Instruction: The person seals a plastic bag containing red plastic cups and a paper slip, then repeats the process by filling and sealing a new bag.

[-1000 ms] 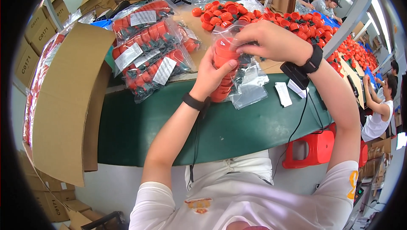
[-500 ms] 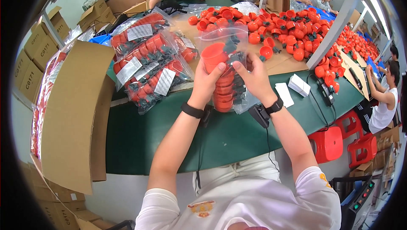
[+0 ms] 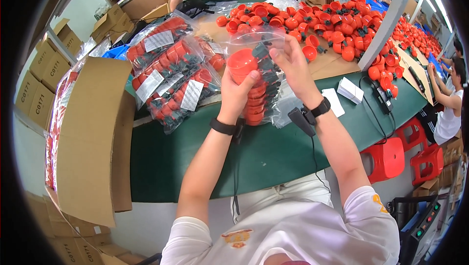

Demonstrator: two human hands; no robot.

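Left hand (image 3: 238,94) wrapped around stack of orange cups (image 3: 250,91), thumb across top cup. Right hand (image 3: 293,62) fingers pinching clear plastic bag (image 3: 266,40) mouth around stack, above green table (image 3: 273,152).

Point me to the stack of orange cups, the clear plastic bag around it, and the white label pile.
stack of orange cups (image 3: 243,63), head view, top cup's side
clear plastic bag (image 3: 239,37), head view, upper edge
white label pile (image 3: 351,89), head view, top sheet
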